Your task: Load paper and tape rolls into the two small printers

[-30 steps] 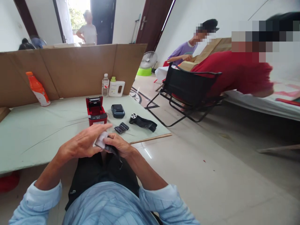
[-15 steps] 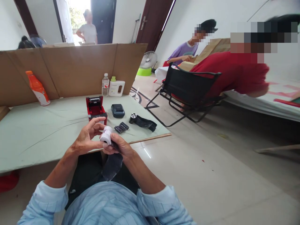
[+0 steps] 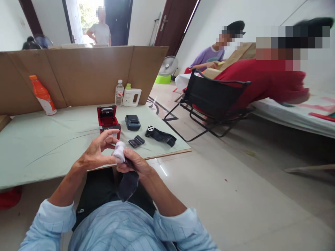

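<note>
The left hand [image 3: 98, 151], curved half open, and the right hand [image 3: 137, 162], closed firmly, both hold the white roll [image 3: 119, 152] at the near edge of the bench [image 3: 60, 160]; probably light, its dark limp strip [image 3: 128, 186] may unwind, so gripping the roll's sides seems safest.

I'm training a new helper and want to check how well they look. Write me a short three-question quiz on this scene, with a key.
1. Choose one: what is the right hand gripping?
a) a clear bottle
b) a white roll
c) an orange bottle

2. True or false: the red device on the table stands open.

3. Fill in the color: the white jug has a ____ cap.

Key: 1. b; 2. true; 3. yellow-green.
</note>
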Demonstrator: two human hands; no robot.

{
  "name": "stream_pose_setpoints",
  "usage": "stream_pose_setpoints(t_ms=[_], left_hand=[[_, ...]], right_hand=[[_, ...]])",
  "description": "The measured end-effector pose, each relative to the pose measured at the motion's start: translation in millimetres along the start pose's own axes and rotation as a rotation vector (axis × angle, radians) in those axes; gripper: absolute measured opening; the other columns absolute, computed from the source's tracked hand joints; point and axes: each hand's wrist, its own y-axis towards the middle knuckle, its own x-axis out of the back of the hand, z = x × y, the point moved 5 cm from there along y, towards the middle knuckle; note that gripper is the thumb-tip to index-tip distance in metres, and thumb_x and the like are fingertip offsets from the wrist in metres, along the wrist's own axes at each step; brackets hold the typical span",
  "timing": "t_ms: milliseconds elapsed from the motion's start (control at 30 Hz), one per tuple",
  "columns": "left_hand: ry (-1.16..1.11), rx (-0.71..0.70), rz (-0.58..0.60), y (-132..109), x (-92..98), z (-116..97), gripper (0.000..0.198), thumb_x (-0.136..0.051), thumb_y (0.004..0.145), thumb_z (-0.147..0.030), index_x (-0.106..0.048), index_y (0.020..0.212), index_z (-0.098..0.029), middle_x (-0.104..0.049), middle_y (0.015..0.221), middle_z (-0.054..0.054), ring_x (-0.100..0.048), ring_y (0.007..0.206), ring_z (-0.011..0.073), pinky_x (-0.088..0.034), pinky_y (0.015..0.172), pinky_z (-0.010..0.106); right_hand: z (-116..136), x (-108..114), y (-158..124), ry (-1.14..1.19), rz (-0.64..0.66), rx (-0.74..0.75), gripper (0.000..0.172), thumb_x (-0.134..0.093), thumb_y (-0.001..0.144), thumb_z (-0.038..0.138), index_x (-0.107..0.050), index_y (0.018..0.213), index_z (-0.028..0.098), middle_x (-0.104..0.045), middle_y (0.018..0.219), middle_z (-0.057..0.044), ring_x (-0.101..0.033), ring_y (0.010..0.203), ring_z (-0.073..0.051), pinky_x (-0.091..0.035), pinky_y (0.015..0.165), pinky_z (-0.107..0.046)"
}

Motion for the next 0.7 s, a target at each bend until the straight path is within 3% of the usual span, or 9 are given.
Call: stream_pose_setpoints(t_ms=[100,167,333,467,600,700], left_hand=[[0.302,-0.003,0.125,1.8,4.8,-16.2,0.084,-0.087,0.068,-0.02,-0.054,0.145,-0.023,-0.07,0.114,0.008,-0.067,0.106,0.0254,-0.052,0.1,0.045],[0.413,-0.006,0.153,4.5,9.4,-25.3,0.084,-0.085,0.068,-0.018,-0.054,0.147,-0.024,-0.07,0.114,0.008,-0.067,0.106,0.0265,-0.052,0.101,0.047],[0.091,-0.048,0.092,7.7,7.1,-19.4,0.103,-0.092,0.067,-0.025,-0.041,0.157,-0.027,-0.069,0.122,0.01,-0.066,0.116,0.0282,-0.053,0.102,0.046],[-0.114,-0.003,-0.012,6.2,-1.3,1.2,0.095,-0.092,0.071,-0.029,-0.044,0.153,-0.025,-0.07,0.117,0.01,-0.067,0.114,0.0258,-0.054,0.099,0.043],[-0.156,0.014,-0.067,7.0,-3.4,4.1,0.084,-0.089,0.075,-0.029,-0.048,0.148,-0.024,-0.07,0.109,0.007,-0.067,0.104,0.0222,-0.054,0.094,0.039],[-0.057,0.02,0.011,10.0,1.0,-6.3,0.085,-0.09,0.071,-0.025,-0.05,0.146,-0.023,-0.069,0.106,0.006,-0.067,0.103,0.0219,-0.053,0.095,0.04]], right_hand=[[-2.1,7.2,-1.6,-0.111,-0.015,-0.113,0.053,-0.088,0.075,0.06,-0.064,0.077,0.013,-0.058,0.058,0.001,-0.041,0.047,-0.006,-0.024,0.044,-0.02],[-1.9,8.0,-1.4,-0.104,-0.029,-0.116,0.054,-0.089,0.074,0.061,-0.063,0.077,0.013,-0.057,0.057,0.002,-0.039,0.045,-0.005,-0.024,0.044,-0.02],[0.6,-1.5,2.1,0.092,-0.04,0.037,0.056,-0.085,0.076,0.066,-0.062,0.085,0.016,-0.047,0.055,0.011,-0.022,0.04,-0.002,-0.025,0.044,-0.019],[0.2,-5.4,4.9,0.126,-0.042,0.064,0.055,-0.085,0.076,0.066,-0.062,0.087,0.017,-0.044,0.054,0.012,-0.018,0.039,-0.001,-0.024,0.043,-0.019],[1.5,-3.8,4.0,0.079,-0.052,0.051,0.055,-0.083,0.076,0.067,-0.062,0.086,0.018,-0.045,0.054,0.011,-0.019,0.039,-0.002,-0.025,0.043,-0.02],[2.3,-2.1,2.2,0.044,-0.052,0.026,0.055,-0.085,0.075,0.066,-0.063,0.084,0.016,-0.051,0.055,0.009,-0.024,0.039,-0.002,-0.025,0.043,-0.02]])
